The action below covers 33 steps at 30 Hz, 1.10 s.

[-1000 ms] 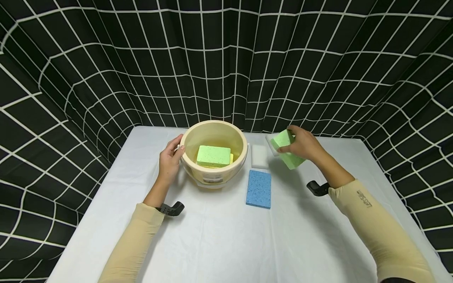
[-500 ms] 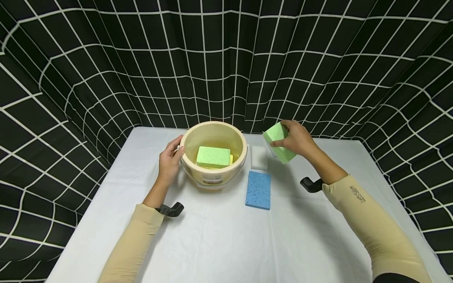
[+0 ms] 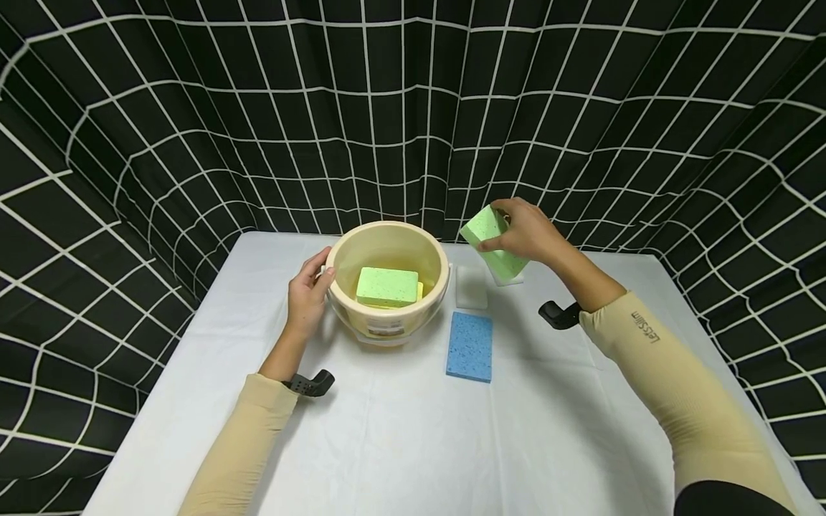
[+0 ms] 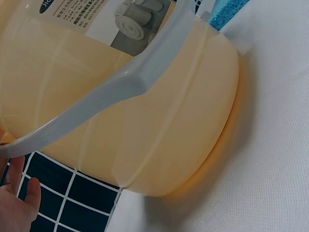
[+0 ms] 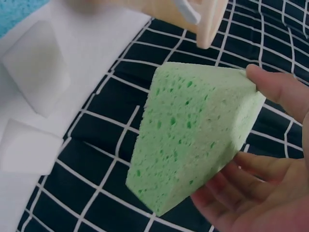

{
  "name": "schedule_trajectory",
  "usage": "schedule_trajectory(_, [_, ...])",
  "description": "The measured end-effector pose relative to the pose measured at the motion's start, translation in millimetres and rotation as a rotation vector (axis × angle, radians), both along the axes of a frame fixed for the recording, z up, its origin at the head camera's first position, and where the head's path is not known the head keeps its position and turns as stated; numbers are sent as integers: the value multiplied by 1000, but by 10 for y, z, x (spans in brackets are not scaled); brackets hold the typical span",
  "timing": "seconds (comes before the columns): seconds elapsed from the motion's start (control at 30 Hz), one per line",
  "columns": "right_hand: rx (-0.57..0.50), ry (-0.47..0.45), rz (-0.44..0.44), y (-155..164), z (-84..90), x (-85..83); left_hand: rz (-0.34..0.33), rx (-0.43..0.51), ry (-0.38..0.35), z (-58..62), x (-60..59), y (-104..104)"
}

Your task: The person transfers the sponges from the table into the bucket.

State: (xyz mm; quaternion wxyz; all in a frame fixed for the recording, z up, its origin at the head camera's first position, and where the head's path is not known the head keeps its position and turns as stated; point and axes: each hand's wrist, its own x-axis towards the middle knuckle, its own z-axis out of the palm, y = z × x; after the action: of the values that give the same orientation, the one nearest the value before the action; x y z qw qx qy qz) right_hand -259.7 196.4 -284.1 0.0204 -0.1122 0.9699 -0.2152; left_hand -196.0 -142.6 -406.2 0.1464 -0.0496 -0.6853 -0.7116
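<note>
My right hand [image 3: 525, 231] grips a thick green sponge [image 5: 176, 130], thumb on one side and fingers on the other, raised and tilted behind the white blocks. At the left of a cream bucket [image 3: 387, 333], my left hand [image 3: 306, 294] rests against the side at the rim with fairly straight fingers. Inside the bucket lies another green sponge [image 3: 387, 287], with a bit of yellow [image 3: 420, 290] showing beside and under it. The left wrist view shows the bucket's lower wall and its pale handle [image 4: 101, 101] close up.
Right of the bucket, a white block [image 3: 472, 288] and a flat blue sponge [image 3: 470, 347] lie on the white-covered table [image 3: 413, 444]. A second white block [image 5: 29, 147] is partly hidden by the held sponge in the head view. A black gridded curtain [image 3: 413, 115] hangs behind.
My right hand has lifted the green sponge up and leftward toward the bucket, away from the white block behind it. The left hand and bucket have stayed in place.
</note>
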Motion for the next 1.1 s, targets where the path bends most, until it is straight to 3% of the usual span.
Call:
schedule_trajectory(0.4, [65, 34, 123, -259, 127, -99, -13, 2, 4, -9, -11, 4])
schedule_trajectory(0.73, [-12, 42, 177, -447, 218, -184, -6, -3, -12, -11, -10, -4])
schedule_trajectory(0.97, [-4, 42, 234, -623, 238, -238, -8, 37, -13, -211, -146, -59])
schedule_trajectory(1.1, [-4, 40, 280, -747, 238, -246, -1, 26, 6, -247, -166, -57])
